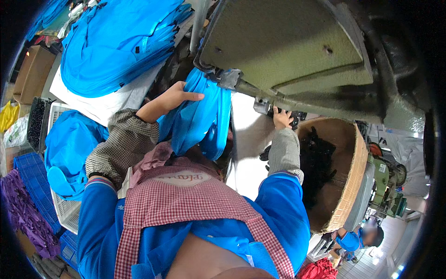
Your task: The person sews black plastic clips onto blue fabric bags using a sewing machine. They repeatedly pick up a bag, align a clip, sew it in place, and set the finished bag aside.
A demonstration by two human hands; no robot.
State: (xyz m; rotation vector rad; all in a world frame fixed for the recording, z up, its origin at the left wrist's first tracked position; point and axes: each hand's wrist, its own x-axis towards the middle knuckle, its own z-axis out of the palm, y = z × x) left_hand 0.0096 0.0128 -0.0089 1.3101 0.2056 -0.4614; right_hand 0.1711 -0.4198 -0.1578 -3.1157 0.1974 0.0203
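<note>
Cloth (pixel 197 120), bright blue and gathered in loose folds, hangs beneath the big green machine (pixel 288 51), between the person's chest and the metal fittings at its near edge. Long axis runs roughly away from the body: upper end up by the fittings, lower end dropping toward the apron (pixel 186 200). Left hand (pixel 179 97) is clearly the nearer one, at the cloth's left side; thumb laid across the top, fingers mostly behind the fold, so the grip reads as a pinch on fabric. From that grip, most of the cloth lies to the right and toward the body. Right hand (pixel 282 119) sits well apart, off to the cloth's right, a pale lit surface (pixel 251 135) between. Its fingers reach up to dark parts under the machine edge; whether they clasp anything, cannot tell. Just beside that forearm, a cardboard box (pixel 355 172) with black pieces (pixel 316 158) inside. Far left, beyond the left forearm, a stack of blue fabric (pixel 118 44).
</note>
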